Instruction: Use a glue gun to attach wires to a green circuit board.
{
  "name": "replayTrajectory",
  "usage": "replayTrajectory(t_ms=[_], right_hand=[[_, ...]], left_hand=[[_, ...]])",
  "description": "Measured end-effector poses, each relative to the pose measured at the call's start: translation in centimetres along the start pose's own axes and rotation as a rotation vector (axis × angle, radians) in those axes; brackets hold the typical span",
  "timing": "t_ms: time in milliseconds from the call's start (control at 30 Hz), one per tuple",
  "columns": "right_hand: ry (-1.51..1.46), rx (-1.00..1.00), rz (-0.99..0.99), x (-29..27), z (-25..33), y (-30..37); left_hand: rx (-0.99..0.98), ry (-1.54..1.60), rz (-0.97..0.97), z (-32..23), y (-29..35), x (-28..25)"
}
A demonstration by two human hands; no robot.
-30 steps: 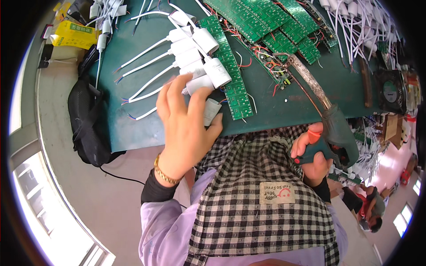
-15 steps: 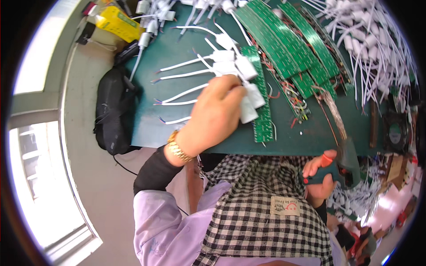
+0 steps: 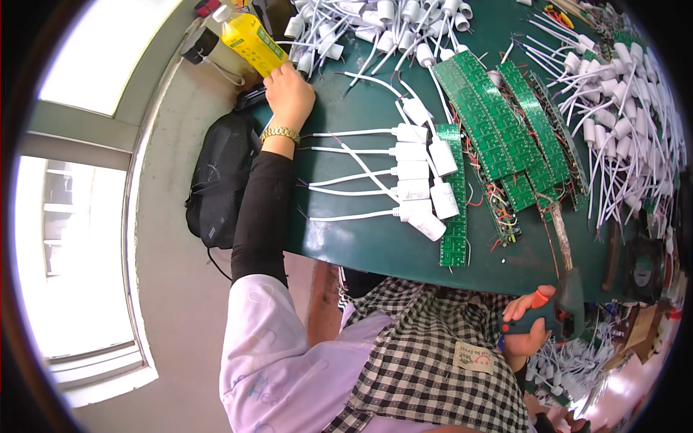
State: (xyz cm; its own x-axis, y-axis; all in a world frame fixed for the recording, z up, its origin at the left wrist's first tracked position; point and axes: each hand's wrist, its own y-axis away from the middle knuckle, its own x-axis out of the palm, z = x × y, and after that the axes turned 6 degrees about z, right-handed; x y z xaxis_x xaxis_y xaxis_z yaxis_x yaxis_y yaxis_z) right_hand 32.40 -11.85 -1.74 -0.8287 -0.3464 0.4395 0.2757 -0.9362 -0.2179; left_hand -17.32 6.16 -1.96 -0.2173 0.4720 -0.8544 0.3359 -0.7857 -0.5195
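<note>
1. Far bench, upper left: I watch the left hand [image 3: 289, 95] reach to the base of a yellow bottle [image 3: 250, 40], its fingers curled; from here I cannot tell whether they grasp anything.
2. Near edge: the right hand [image 3: 529, 328] clenches the dark handle of a soldering gun [image 3: 570, 307], whose tip overlaps the lower end of a stack of green boards [image 3: 482, 119]; contact is unclear to me.
3. Center: white casings [image 3: 412, 170] lie in a row on the workbench [image 3: 346, 242], cords pointing left, with some casings overlapping a narrow circuit-board strip [image 3: 453, 249].
4. Progress, by my judgement: the row is laid out, but its coloured wire ends sit loose and apart from the strip. Joints beneath the casings, if any, are hidden.
5. Beyond: more corded casings crowd a far heap [image 3: 386, 11] and a right-hand pile [image 3: 611, 143]; I cannot sort finished from unfinished.
</note>
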Motion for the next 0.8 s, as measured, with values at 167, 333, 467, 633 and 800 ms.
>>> replayTrajectory(t_ms=[167, 333, 467, 633, 800], right_hand=[[0.004, 0.01, -0.025, 0.1, -0.2, -0.1], [0.02, 0.0, -0.056, 0.2, -0.3, -0.1], [0.001, 0.015, -0.075, 0.3, -0.1, 0.2], [0.062, 0.065, -0.097, 0.2, 0.1, -0.2], [0.097, 0.106, -0.104, 0.9, 0.5, -0.7]], left_hand=[[-0.061, -0.054, 0.094, -1.5, 0.0, -0.3], [0.111, 0.394, -0.252, -2.1, -0.2, -5.4], [0.088, 0.537, -0.321, -3.8, 1.4, -12.1], [0.395, 0.786, -0.291, -6.3, 5.8, -15.8], [0.759, 0.715, -0.442, -7.3, 10.8, -19.2]])
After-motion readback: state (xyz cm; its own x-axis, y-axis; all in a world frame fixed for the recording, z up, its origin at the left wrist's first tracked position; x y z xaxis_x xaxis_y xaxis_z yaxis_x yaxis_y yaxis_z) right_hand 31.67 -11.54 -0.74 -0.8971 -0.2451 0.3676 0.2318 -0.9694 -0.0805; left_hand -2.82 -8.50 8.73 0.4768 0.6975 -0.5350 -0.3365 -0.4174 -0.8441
